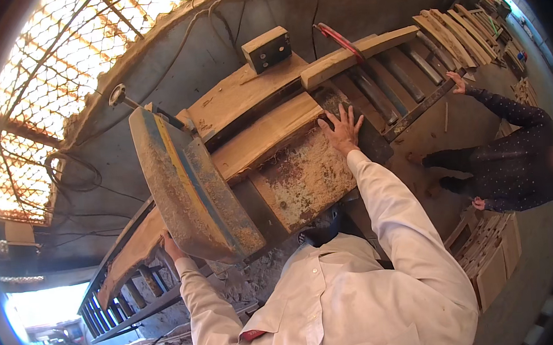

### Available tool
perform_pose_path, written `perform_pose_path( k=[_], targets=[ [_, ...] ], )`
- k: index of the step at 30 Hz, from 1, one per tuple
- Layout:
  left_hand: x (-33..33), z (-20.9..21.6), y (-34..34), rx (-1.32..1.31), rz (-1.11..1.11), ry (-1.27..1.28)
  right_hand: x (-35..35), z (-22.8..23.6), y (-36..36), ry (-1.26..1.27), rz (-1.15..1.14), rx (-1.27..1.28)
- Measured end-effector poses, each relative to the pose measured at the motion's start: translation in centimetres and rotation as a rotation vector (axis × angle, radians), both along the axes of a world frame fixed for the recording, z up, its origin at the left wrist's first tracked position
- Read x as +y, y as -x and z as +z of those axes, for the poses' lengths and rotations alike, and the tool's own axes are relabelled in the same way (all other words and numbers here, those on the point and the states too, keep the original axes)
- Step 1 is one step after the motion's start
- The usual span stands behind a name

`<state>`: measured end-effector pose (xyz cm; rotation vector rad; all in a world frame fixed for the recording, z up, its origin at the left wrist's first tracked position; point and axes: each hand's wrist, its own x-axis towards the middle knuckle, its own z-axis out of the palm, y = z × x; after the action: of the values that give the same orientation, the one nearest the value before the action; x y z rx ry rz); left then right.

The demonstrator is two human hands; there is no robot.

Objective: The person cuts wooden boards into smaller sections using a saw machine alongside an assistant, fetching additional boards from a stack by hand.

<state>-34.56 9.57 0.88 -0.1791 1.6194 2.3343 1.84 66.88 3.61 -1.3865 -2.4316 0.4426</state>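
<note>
A long wooden plank (pixel 270 134) lies along a sawdust-covered machine table (pixel 309 176) and meets the dusty machine housing (pixel 184 179), which has yellow and blue stripes. On the housing's other side, a rough-edged plank (pixel 131 253) shows over rollers; whether both are one piece is hidden. My left hand (pixel 174 249) grips this far-left plank's near edge, close by the housing, its fingers partly hidden. My right hand (pixel 343 130) lies with fingers spread at the right end of the first plank, by the table's corner. It holds nothing.
Behind the plank runs a wooden fence (pixel 239 98) with a block (pixel 266 50) on it. A red clamp (pixel 339 40) sits on a beam (pixel 358 54). A co-worker (pixel 511 137) touches the right roller frame (pixel 419 108). Stacked wood (pixel 494 253) stands at lower right.
</note>
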Motion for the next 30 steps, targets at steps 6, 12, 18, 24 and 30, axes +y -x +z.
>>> perform_pose_path(
  k=[6, 12, 18, 24, 30],
  targets=[
    [5.6, 2.2, -2.8, 0.002, -0.106, 0.012, 2.8, -1.4, -0.7, -0.040, -0.104, -0.025],
    [6.2, 3.6, -4.4, -0.036, -0.098, -0.015, 2.2, -1.4, -0.4, -0.050, -0.093, -0.039],
    [6.5, 2.4, -3.6, -0.043, -0.105, 0.023, 2.4, -1.4, -0.6, -0.085, -0.096, -0.051],
    [3.3, -0.2, -2.1, 0.153, -0.113, 0.294, 2.1, -0.8, -0.3, -0.059, -0.083, -0.064],
    [5.6, -1.0, -3.0, 0.052, -0.117, 0.171, 2.6, -1.7, -1.3, -0.072, -0.093, -0.116]
  ],
)
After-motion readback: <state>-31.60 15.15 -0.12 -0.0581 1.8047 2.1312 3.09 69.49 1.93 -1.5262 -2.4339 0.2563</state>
